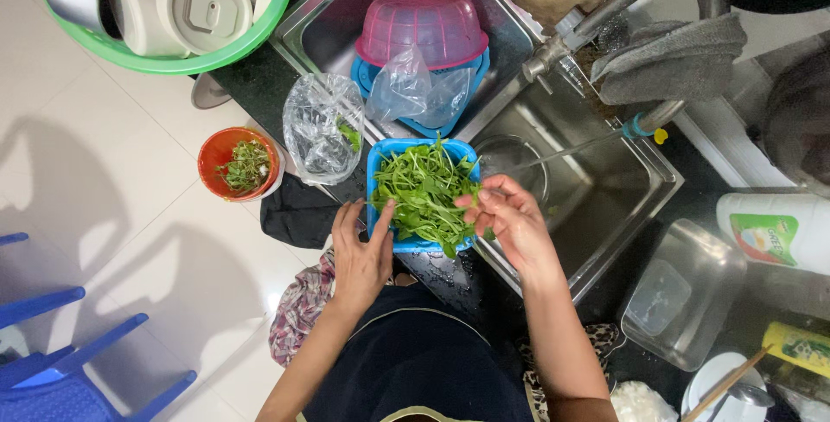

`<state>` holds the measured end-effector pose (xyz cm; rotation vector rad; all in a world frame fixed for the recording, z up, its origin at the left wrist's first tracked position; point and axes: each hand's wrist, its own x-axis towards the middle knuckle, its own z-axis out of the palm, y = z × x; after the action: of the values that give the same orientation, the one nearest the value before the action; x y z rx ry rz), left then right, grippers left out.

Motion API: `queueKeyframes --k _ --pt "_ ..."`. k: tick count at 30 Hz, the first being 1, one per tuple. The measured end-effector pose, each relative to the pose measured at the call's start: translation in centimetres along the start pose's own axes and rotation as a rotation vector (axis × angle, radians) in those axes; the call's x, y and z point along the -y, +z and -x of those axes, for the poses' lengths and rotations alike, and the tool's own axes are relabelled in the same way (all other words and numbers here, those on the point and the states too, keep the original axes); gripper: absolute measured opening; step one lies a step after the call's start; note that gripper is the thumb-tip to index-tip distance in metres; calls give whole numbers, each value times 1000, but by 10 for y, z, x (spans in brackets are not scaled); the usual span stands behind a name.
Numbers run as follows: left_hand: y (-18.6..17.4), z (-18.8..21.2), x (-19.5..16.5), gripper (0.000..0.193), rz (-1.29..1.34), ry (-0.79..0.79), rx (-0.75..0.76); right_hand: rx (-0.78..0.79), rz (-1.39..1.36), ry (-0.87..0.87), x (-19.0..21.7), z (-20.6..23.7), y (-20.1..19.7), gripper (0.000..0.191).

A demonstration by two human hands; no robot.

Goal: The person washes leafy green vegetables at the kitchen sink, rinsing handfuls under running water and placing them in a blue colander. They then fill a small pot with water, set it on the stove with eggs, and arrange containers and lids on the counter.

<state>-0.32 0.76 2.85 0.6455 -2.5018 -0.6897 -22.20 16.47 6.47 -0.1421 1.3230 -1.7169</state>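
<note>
The blue basket (378, 163) of leafy greens (424, 188) sits on the desk edge beside the sink (605, 197). The left hand (361, 253) lies open against its rim; the right hand (510, 219) pinches light, limp sprigs, best taken by the stems.

views: one only, head cam, so no shared area w/ another view
position: worn on person's head, above bench edge and sink (596, 188)
facing: straight down; person's torso at bottom centre, floor at left, tap side at right
nearness: close, arm's length; left hand (361, 253) and right hand (512, 221) mid-frame at blue basket (377, 171)
coverage: sink, bench strip, floor w/ blue chair (60, 361)
</note>
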Motion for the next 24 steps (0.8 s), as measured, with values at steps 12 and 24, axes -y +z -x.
queueKeyframes --k 12,24 --pt "-1 1 6 67 168 122 53 98 198 -19 -40 -4 36 20" --pt "1 2 13 27 250 53 20 67 668 -350 -64 27 60 18"
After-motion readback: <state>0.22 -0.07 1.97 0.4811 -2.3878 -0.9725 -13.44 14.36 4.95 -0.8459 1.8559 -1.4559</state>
